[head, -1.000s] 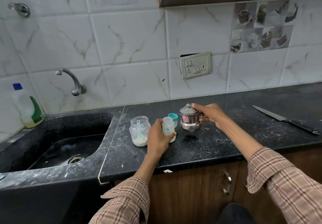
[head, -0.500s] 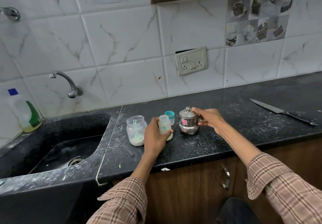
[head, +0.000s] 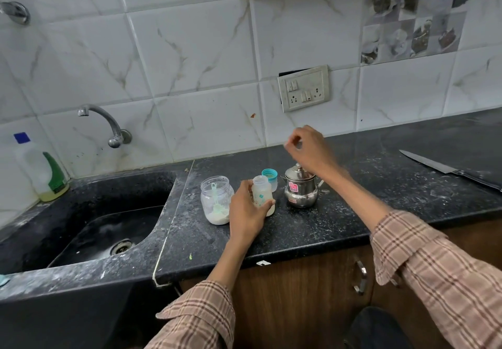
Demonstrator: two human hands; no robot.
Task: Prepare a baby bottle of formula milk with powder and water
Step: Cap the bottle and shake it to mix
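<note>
Centre frame: left hand [head: 245, 213] grips the uncapped baby bottle [head: 262, 194] upright on the counter [head: 353, 213], between powder jar [head: 216, 199] and steel pot [head: 301, 189]. Right hand [head: 308, 146] is raised above the pot, fingers curled, blurred; contents indeterminate.

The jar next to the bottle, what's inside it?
The clear jar holds white powder at the bottom and a pale green scoop standing in it. The scoop's bowl is buried.
</note>
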